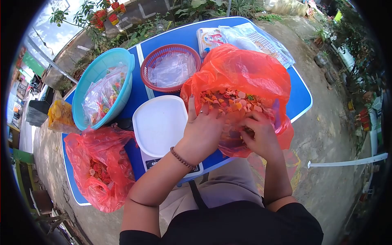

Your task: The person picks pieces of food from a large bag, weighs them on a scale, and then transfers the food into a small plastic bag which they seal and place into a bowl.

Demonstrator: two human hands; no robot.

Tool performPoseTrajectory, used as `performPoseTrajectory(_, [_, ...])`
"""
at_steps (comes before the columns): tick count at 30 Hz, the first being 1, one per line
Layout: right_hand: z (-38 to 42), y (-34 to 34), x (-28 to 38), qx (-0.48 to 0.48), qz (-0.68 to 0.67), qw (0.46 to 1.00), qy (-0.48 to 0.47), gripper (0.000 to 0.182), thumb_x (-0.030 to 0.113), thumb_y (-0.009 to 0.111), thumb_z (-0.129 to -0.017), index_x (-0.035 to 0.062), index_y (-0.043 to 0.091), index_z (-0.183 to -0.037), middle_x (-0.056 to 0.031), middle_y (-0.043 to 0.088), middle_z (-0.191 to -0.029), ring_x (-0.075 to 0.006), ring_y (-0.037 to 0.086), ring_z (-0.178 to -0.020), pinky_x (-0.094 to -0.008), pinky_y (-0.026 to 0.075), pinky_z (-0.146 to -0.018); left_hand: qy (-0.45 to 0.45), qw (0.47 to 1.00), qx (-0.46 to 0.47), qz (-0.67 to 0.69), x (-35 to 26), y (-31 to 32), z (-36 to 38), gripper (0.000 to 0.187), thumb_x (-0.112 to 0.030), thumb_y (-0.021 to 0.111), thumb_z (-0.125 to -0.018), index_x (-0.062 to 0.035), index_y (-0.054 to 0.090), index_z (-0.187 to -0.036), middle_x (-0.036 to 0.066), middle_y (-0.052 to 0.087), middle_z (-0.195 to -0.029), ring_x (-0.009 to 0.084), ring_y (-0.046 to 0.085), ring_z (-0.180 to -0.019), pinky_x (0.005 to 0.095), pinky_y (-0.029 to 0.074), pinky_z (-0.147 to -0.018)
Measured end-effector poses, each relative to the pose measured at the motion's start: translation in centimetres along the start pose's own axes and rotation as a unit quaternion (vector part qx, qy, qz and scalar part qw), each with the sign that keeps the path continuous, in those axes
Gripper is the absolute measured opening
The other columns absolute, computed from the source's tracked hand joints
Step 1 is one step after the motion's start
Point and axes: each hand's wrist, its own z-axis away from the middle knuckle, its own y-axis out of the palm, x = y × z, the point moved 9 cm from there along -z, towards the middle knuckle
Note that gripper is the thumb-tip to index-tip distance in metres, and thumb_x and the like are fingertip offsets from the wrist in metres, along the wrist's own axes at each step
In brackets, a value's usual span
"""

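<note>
A large red plastic bag (249, 67) lies open at the right of the table, holding many small, flat orange, pink and yellow pieces (232, 100). My left hand (204, 128) rests at the bag's near-left side with fingers stretched apart over the pieces. The little finger points up, and a ring shows on the one beside it. In the bag's near-right part, my right hand (259, 130) has its fingers curled down among the pieces. Its fingertips are partly hidden, so whatever they pinch cannot be seen. A white kitchen scale (163, 124) stands left of my left hand, its pan bare.
On the blue table (301, 92), a turquoise basin (126, 67) holds filled clear packets. A dark red basket (147, 77) contains clear plastic bags. Another red bag (81, 149) with pieces sits front left. Plastic packs (261, 41) lie at the back; a yellow-filled container (61, 116) is far left.
</note>
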Motion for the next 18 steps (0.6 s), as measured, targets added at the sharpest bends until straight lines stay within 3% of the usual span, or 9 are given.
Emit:
performPoseTrajectory(6, [-0.6, -3.5, 0.6, -0.196, 0.115, 0.973, -0.03, 0.02, 0.003, 0.075, -0.078, 0.0046, 0.073, -0.098, -0.0124, 0.063, -0.095, -0.0342, 0.063, -0.096, -0.0438, 0.05, -0.085, -0.005, 0.997, 0.08, -0.018, -0.2, -0.2, -0.7, 0.038, -0.011, 0.063, -0.084, -0.0158, 0.074, -0.12, 0.009, 0.067, -0.123, 0.0307, 0.055, -0.131, 0.0709, 0.002, -0.12])
performPoseTrajectory(12, [-0.2, 0.2, 2.2, 0.01, 0.136, 0.99, -0.021, 0.027, 0.006, 0.076, -0.076, 0.0061, 0.074, -0.103, -0.0109, 0.064, -0.097, -0.0333, 0.059, -0.1, -0.0451, 0.05, -0.088, 0.02, 0.999, -0.04, 0.026, -1.4, 0.0, -0.7, 0.026, -0.01, 0.059, -0.089, -0.0144, 0.074, -0.11, 0.008, 0.064, -0.124, 0.0285, 0.053, -0.133, 0.071, 0.003, -0.12])
performPoseTrajectory(15, [-0.1, 0.2, 1.2, -0.03, 0.131, 0.991, -0.02, 0.03, 0.007, 0.075, -0.076, 0.0071, 0.075, -0.106, -0.0106, 0.063, -0.099, -0.0331, 0.057, -0.102, -0.045, 0.05, -0.089, 0.018, 1.0, -0.003, 0.006, -1.3, -0.4, -0.9, 0.024, -0.011, 0.059, -0.09, -0.0145, 0.074, -0.109, 0.009, 0.063, -0.126, 0.0282, 0.052, -0.133, 0.0709, 0.003, -0.12])
performPoseTrajectory(18, [-0.3, 0.3, 1.1, -0.055, 0.144, 0.988, -0.018, 0.031, 0.007, 0.073, -0.077, 0.0073, 0.074, -0.109, -0.0112, 0.061, -0.1, -0.0335, 0.057, -0.1, -0.046, 0.05, -0.087, 0.034, 0.998, -0.039, -0.042, -1.0, -0.4, -0.9, 0.037, -0.026, 0.063, -0.091, -0.0126, 0.065, -0.126, 0.008, 0.065, -0.117, 0.0264, 0.056, -0.128, 0.0705, 0.005, -0.12])
